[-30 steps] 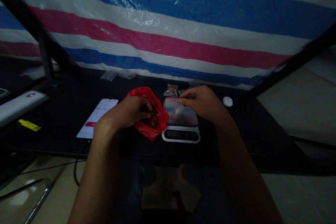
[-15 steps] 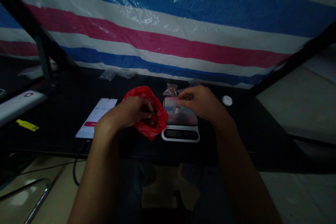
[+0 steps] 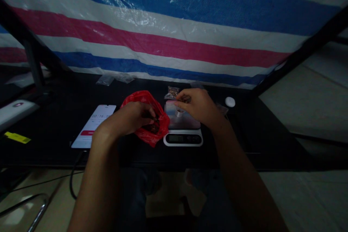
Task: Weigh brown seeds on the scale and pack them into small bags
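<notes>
My left hand reaches into an open red plastic bag on the black table, its fingers pinched among the dark pieces inside. Right of the bag stands a small kitchen scale with a shiny top and dark display. Over the scale's platform my right hand holds a small clear packet with closed fingers. A filled little packet lies just behind the scale.
A lit phone showing a timer lies left of the bag, its cable hanging off the table's front edge. Empty clear packets lie at the back. A small white round object sits to the right. A striped tarp hangs behind.
The view has shifted slightly, so everything sits a little further left. My right hand has moved the clear packet slightly over the scale's platform; my left hand stays in the red bag.
</notes>
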### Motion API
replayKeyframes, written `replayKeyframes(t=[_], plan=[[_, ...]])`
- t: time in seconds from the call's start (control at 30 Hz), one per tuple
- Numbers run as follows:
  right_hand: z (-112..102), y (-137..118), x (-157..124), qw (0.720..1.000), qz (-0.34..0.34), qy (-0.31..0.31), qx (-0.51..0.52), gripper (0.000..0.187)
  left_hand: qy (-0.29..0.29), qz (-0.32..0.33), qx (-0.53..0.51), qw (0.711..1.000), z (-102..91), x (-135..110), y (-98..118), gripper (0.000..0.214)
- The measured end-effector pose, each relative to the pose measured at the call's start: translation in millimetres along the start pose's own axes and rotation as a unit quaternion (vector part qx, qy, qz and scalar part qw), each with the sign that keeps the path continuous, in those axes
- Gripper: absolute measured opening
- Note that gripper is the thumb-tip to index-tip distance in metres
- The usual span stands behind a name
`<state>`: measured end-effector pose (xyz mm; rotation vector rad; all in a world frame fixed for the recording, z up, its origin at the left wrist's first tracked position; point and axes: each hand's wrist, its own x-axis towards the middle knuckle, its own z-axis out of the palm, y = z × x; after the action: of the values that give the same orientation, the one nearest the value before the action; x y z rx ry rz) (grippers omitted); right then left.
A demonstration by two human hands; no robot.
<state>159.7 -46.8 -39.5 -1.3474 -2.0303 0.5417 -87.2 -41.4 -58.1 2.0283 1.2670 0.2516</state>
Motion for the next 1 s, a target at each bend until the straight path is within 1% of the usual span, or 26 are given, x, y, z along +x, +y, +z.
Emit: replayKeyframes(t=[0.13, 0.27, 0.37, 0.5, 0.6, 0.8, 1.0], plan=[[0, 1, 0, 1.0, 0.003, 0.001, -0.008, 0.003, 0.0, -0.005, 0.011, 1.0, -0.4, -1, 2, 0.022], [-1, -1, -1, 1.0, 0.009, 0.0, 0.001, 0.004, 0.031, -0.002, 0.033, 0.999, -0.6, 0, 3, 0.02], [-3, -3, -1, 1.0, 0.008, -0.004, 0.014, 0.008, 0.046, 0.016, 0.029, 0.998, 0.0, 2, 2, 0.021], [-9, -5, -2, 1.0, 0.002, 0.005, -0.01, 0.017, 0.049, 0.041, -0.001, 0.998, 0.3, 4, 6, 0.02], [-14, -6, -3, 1.0, -0.001, -0.01, -0.016, 0.02, 0.059, 0.049, -0.016, 0.997, -0.4, 3, 12, 0.017], [-17, -6, -5, 0.998, -0.001, -0.069, -0.013, 0.021, 0.059, 0.078, -0.032, 0.995, -1.6, 4, 18, 0.015], [-15, -7, -4, 0.996, 0.017, -0.079, -0.043, 0.026, 0.062, 0.095, -0.022, 0.993, -3.1, 3, 20, 0.017]])
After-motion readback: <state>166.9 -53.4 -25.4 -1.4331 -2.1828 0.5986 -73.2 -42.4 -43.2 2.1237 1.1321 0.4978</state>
